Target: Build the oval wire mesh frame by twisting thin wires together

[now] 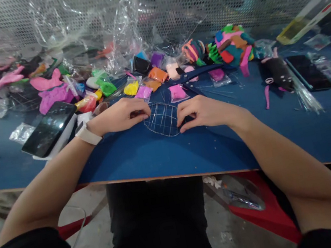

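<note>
Two hands [123, 114] [200, 111] pinching wire frame [162, 119], clay-filled bags [178, 92]

At the counter [159, 159], a wire frame [164, 118] is being held between the left hand [128, 112] and the right hand [199, 111], is being backed by packets [178, 92] and pliers [188, 77], and is being flanked by a left phone [51, 129] and a right phone [308, 72].

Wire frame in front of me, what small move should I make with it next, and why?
Probably pinch and shape the wire frame's right edge with your right hand while your left hand steadies the other side. Your fingertips are at opposite sides of it, and its thin, open mesh looks likely to flex if left unsupported.
</note>
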Available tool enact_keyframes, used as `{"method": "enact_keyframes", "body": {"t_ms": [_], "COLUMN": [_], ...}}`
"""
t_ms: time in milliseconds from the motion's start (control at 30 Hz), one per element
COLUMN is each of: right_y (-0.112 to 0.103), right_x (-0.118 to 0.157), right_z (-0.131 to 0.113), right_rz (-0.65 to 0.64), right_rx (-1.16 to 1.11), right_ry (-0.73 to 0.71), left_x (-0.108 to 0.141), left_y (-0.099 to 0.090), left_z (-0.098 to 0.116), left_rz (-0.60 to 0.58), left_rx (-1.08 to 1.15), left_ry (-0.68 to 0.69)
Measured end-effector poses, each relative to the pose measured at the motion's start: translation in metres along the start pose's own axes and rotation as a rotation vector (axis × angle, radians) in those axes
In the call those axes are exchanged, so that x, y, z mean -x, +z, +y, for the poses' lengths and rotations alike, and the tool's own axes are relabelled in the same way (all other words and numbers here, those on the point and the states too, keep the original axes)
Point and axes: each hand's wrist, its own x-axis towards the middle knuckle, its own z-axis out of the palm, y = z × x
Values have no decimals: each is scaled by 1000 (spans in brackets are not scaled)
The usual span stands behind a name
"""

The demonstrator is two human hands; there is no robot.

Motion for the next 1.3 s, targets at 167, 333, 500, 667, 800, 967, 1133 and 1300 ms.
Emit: {"method": "enact_keyframes", "body": {"t_ms": [167,333,500,667,800,967,1133,1300], "right_y": [-2,-9,-9,-6,-1,4,2,0], "right_x": [2,6,5,6,7,5,7,8], "right_z": [-4,-12,-9,-8,-14,-26,-34,-34], "right_rz": [-14,-79,-75,-65,-69,-55,-38,46], "right_rx": [35,49,92,209,279,259,167,94], "right_ry": [14,91,81,77,75,38,66,66], "left_x": [2,1,1,2,2,5,7,6], "left_y": [3,6,7,7,6,2,-1,1], "left_z": [-4,-2,-4,-7,-9,-16,-18,-12], "left_rz": [40,22,26,25,38,44,103,181], "left_rx": [-40,-45,-20,-14,-2,-45,-100,-201], "left_ry": [47,48,20,14,14,10,4,-38]}}
